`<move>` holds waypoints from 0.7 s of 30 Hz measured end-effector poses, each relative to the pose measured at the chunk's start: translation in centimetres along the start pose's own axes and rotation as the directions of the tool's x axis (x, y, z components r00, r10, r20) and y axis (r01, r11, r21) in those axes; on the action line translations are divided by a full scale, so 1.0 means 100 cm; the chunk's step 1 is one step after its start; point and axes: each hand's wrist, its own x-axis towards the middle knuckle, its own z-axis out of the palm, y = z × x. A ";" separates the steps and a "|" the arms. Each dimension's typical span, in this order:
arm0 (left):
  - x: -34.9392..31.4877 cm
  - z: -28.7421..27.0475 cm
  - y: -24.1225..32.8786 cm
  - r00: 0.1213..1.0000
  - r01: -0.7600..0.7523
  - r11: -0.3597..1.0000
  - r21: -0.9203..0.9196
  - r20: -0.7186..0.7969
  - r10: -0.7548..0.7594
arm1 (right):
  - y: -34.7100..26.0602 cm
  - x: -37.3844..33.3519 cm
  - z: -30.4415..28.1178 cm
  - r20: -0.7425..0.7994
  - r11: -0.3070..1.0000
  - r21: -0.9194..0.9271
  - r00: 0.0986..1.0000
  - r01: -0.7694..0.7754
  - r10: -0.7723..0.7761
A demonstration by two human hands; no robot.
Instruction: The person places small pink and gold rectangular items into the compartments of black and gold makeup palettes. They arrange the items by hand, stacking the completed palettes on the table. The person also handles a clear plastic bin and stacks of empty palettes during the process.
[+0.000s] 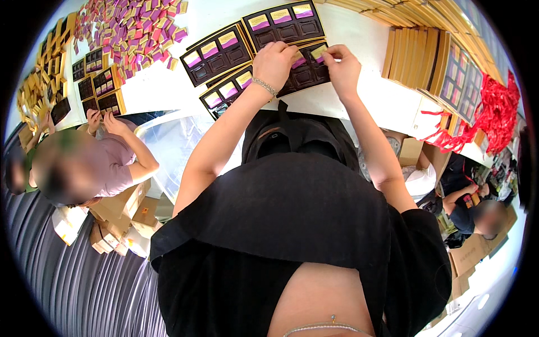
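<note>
Four dark trays stand close together in gold-edged boxes: one at the upper left (233, 56), one at the upper right (310, 28), one at the lower left (218, 110) and one at the lower right (303, 79). Small purple-and-cream wrapped packets fill the far row of compartments in three of them. Over the lower-right tray, my left hand (274, 66) pinches a small packet (296, 59) at its left part. My right hand (342, 67) has thumb and forefinger closed on another packet (318, 53) at its right end. My left hand partly covers this tray.
Loose wrapped packets (132, 33) lie heaped at the far left. Stacked gold-edged boxes (412, 56) and red shredded filler (497, 115) stand at the right. A clear plastic bin (174, 146) sits below the table edge. A co-worker (112, 151) handles similar trays at the left.
</note>
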 end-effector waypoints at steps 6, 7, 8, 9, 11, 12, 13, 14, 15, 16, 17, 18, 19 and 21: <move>-0.038 0.004 0.019 0.979 -0.193 0.934 0.301 0.129 0.160 | 0.004 -0.028 -0.016 0.209 0.812 -0.384 0.898 0.439 -0.387; -0.045 0.006 0.022 0.978 -0.174 0.935 0.309 0.169 0.126 | 0.009 -0.031 -0.016 0.288 0.720 -0.405 0.826 0.564 -0.485; -0.048 0.006 0.023 0.975 -0.154 0.934 0.323 0.201 0.091 | 0.013 -0.034 -0.014 0.409 0.695 -0.406 0.798 0.594 -0.443; -0.050 0.008 0.023 0.971 -0.133 0.932 0.338 0.231 0.055 | 0.016 -0.036 -0.016 0.456 0.654 -0.454 0.788 0.606 -0.414; -0.052 0.012 0.018 0.961 -0.138 0.907 0.398 0.274 0.027 | 0.017 -0.031 -0.013 0.537 0.558 -0.517 0.754 0.649 -0.379; -0.052 0.014 0.017 0.962 -0.147 0.911 0.385 0.271 0.041 | 0.023 -0.031 -0.013 0.544 0.554 -0.516 0.750 0.653 -0.377; -0.054 0.014 0.016 0.962 -0.152 0.913 0.378 0.268 0.049 | 0.026 -0.031 -0.012 0.551 0.554 -0.510 0.745 0.658 -0.377; -0.055 0.014 0.015 0.964 -0.155 0.914 0.375 0.262 0.055 | 0.022 -0.031 -0.013 0.558 0.557 -0.502 0.739 0.662 -0.376; -0.057 0.014 0.014 0.965 -0.157 0.915 0.372 0.254 0.063 | 0.021 -0.031 -0.013 0.583 0.541 -0.505 0.728 0.672 -0.360; -0.058 0.015 0.013 0.970 -0.134 0.930 0.342 0.237 0.053 | 0.020 -0.031 -0.013 0.580 0.563 -0.468 0.718 0.681 -0.386; -0.057 0.011 0.015 0.973 -0.138 0.933 0.332 0.224 0.064 | 0.018 -0.030 -0.015 0.580 0.590 -0.433 0.712 0.681 -0.396; -0.059 0.004 0.014 0.974 -0.115 0.955 0.274 0.219 0.055 | 0.015 -0.027 -0.014 0.561 0.606 -0.402 0.708 0.686 -0.429; -0.057 -0.007 0.016 0.978 -0.095 0.972 0.217 0.205 0.050 | 0.012 -0.021 -0.010 0.538 0.615 -0.373 0.702 0.695 -0.467; -0.041 -0.038 0.001 0.991 -0.119 0.972 0.205 0.079 0.105 | -0.036 0.009 0.000 0.381 0.678 -0.195 0.692 0.708 -0.613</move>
